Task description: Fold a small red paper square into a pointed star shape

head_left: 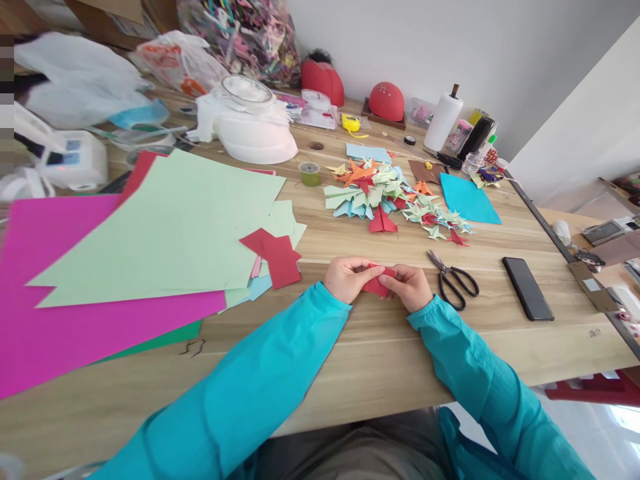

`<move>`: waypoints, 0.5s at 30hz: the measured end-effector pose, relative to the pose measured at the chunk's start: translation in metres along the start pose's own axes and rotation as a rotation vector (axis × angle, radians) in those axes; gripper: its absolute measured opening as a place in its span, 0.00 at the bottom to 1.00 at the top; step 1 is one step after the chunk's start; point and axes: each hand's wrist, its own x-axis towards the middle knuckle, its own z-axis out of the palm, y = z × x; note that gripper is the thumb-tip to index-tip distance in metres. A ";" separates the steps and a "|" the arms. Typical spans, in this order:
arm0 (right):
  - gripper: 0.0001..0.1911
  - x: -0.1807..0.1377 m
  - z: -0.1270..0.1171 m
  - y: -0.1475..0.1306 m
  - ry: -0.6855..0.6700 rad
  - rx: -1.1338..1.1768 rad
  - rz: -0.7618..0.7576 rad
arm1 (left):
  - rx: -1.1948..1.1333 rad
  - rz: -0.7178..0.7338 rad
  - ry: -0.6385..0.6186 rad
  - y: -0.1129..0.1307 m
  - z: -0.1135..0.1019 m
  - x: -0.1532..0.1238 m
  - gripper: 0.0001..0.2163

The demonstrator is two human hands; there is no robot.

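Observation:
Between my two hands, just above the wooden table [380, 373], is a small piece of red paper [376, 285] with a fold in it. My left hand [346, 277] pinches its left side with thumb and fingers closed. On its other side, my right hand [411, 285] grips the paper the same way. Fingers cover parts of the sheet. Beyond my hands lies a pile of folded paper shapes [380, 190] in pale green, red, orange and blue. Cut red paper pieces [283, 260] rest left of my left hand, and black-handled scissors [453, 280] lie right of my right hand.
Large pale green sheets [165, 227] overlap magenta paper [125, 340] at left. A black phone [527, 288] and a turquoise sheet [470, 198] lie at right. Tape [310, 175], a white cap-like form [255, 127] and a yellow tape measure [351, 123] stand farther back.

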 end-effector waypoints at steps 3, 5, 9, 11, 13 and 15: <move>0.16 0.000 0.000 -0.001 0.000 0.009 0.002 | -0.003 -0.015 -0.011 -0.002 -0.001 0.001 0.11; 0.15 0.000 0.000 -0.001 -0.001 0.021 0.003 | -0.010 -0.032 -0.021 -0.001 -0.002 0.001 0.12; 0.15 0.000 -0.001 -0.001 -0.004 0.041 0.007 | -0.077 -0.071 -0.031 0.001 -0.003 0.000 0.12; 0.15 0.000 -0.001 -0.001 -0.010 0.049 0.016 | -0.131 -0.089 -0.035 0.002 -0.003 0.000 0.13; 0.15 0.000 0.000 -0.001 -0.021 0.055 0.027 | -0.185 -0.119 -0.045 0.000 -0.003 0.001 0.14; 0.15 -0.001 0.000 -0.001 -0.033 0.058 0.039 | -0.219 -0.150 -0.039 -0.003 -0.003 0.002 0.17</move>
